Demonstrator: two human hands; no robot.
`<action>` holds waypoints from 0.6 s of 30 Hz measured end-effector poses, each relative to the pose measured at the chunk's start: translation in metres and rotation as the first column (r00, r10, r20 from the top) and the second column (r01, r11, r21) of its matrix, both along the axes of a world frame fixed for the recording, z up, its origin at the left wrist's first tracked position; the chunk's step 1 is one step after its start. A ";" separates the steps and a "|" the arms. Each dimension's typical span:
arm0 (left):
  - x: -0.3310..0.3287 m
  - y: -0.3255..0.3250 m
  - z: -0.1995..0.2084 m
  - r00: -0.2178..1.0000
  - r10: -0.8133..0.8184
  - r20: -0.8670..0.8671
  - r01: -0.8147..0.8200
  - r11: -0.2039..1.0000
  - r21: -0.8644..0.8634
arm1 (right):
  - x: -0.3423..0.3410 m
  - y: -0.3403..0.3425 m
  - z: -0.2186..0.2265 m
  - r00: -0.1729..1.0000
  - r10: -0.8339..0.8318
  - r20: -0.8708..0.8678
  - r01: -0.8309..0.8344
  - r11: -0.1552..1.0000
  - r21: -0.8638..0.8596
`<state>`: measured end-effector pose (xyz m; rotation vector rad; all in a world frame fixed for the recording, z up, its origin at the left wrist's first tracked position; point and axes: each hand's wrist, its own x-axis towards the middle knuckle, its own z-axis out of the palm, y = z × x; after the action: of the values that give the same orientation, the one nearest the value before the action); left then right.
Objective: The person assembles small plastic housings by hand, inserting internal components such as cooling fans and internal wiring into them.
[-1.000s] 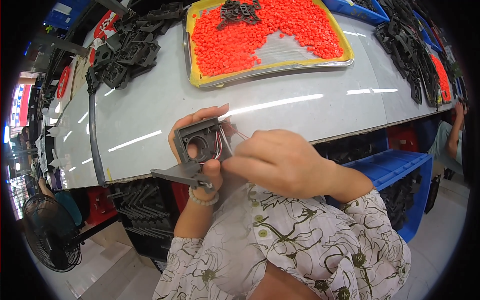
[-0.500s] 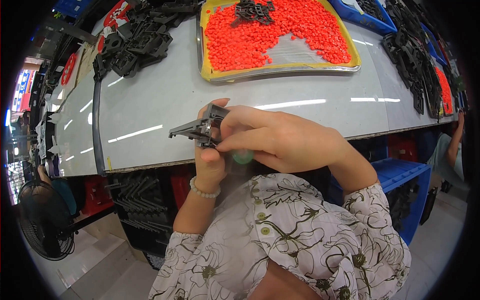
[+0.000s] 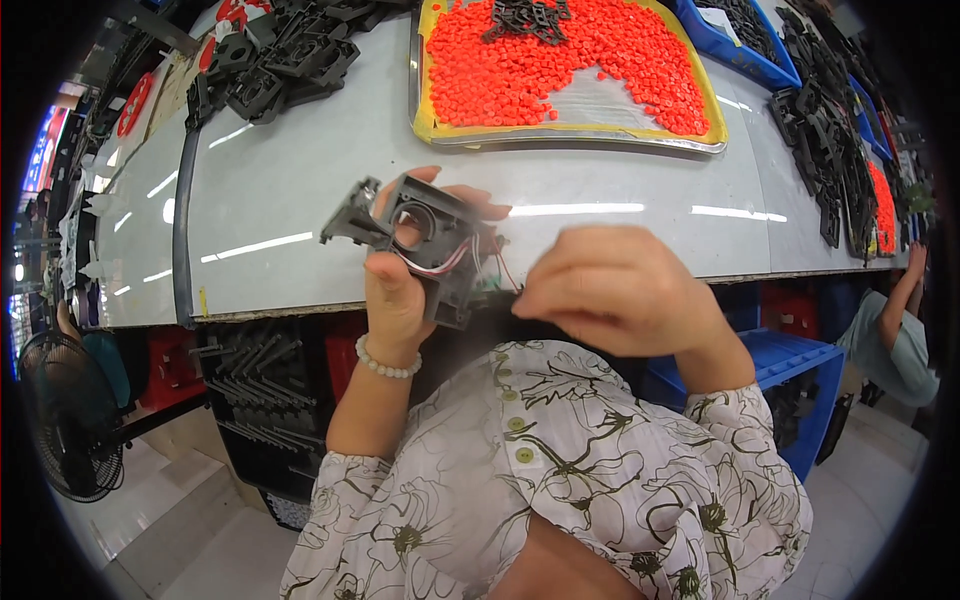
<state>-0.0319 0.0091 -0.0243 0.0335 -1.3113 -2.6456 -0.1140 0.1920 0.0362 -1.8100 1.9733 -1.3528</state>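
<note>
A dark grey plastic housing [image 3: 455, 206] with a round opening is tilted up in my left hand [image 3: 393, 298]. The thumb presses its near side while the other fingers reach round behind. Red and white wires [image 3: 437, 269] curve across the housing below the opening and come out at its right side. A thin red strand runs on to the pinched fingertips of my right hand [image 3: 615, 290], which is just right of the housing and slightly blurred. The tip of that strand is hidden by the fingers.
On the white table [image 3: 290, 210], a yellow-edged metal tray [image 3: 580, 142] holds small red pieces and some black parts. Dark plastic parts [image 3: 285, 65] lie in a heap at far left; more [image 3: 815, 150] lie at right, near a blue bin [image 3: 735, 40]. Another person's arm [image 3: 900, 300] shows at far right.
My right hand has drawn away from the housing to the right. The housing has turned in my left hand, so its round opening and wires now show.
</note>
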 end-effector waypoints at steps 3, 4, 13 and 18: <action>-0.007 -0.004 0.000 0.999 0.036 -0.028 -0.038 0.998 -0.057 | 0.023 0.002 -0.013 0.999 -0.005 -0.045 0.005 1.000 0.009; -0.008 -0.002 0.001 0.999 0.043 -0.032 -0.045 0.998 -0.052 | 0.030 0.002 -0.017 0.994 -0.053 -0.097 0.056 0.998 0.027; -0.009 0.009 0.018 0.991 0.136 0.019 -0.133 0.985 -0.109 | 0.023 -0.016 -0.051 0.818 -0.374 -0.436 0.341 0.927 -0.155; -0.008 0.013 0.031 0.997 0.074 0.025 -0.074 0.997 -0.002 | 0.015 -0.023 -0.067 0.755 -0.527 -0.390 0.429 0.847 -0.315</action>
<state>-0.0399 0.0219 0.0071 0.1133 -1.2935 -2.5901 -0.0986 0.1694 -0.0307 -1.9357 2.8137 -1.3820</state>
